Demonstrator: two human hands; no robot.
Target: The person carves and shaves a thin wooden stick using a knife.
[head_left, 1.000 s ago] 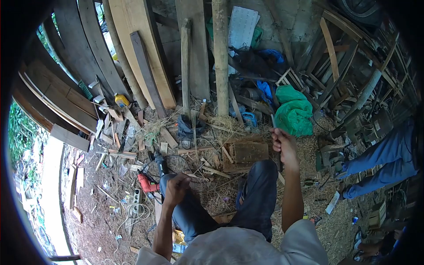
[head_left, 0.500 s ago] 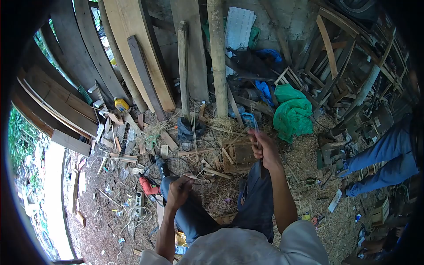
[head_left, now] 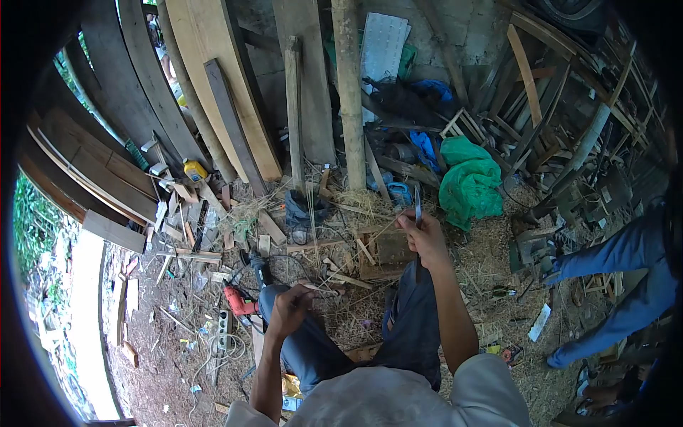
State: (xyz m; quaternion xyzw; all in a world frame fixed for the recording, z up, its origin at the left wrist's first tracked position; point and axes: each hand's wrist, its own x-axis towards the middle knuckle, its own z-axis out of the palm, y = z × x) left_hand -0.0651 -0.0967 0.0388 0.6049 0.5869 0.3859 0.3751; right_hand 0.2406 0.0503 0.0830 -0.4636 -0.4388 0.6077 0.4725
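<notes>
My right hand (head_left: 425, 240) is closed around a knife (head_left: 418, 202); its blade points up past my fingers and its dark handle runs down below the palm. A thin pale strip (head_left: 386, 233) slants down and left from my right fingertips. My left hand (head_left: 289, 307) is closed above my left knee, with a slender pale strip (head_left: 320, 288) sticking out to the right of its fingers. Beyond my knees, a worn wooden block (head_left: 393, 257) lies among straw-like shavings.
A red power tool (head_left: 240, 302) and a power strip (head_left: 224, 331) with coiled cable lie at left. Boards (head_left: 220, 92) lean at the back beside a bamboo post (head_left: 348, 107). A green plastic bag (head_left: 469, 181) lies right of centre. Another person's blue-trousered legs (head_left: 612, 252) stand at right.
My right hand has shifted slightly, and the knife blade now shows more upright above it. The left hand has hardly moved. The other person's legs at right have spread apart.
</notes>
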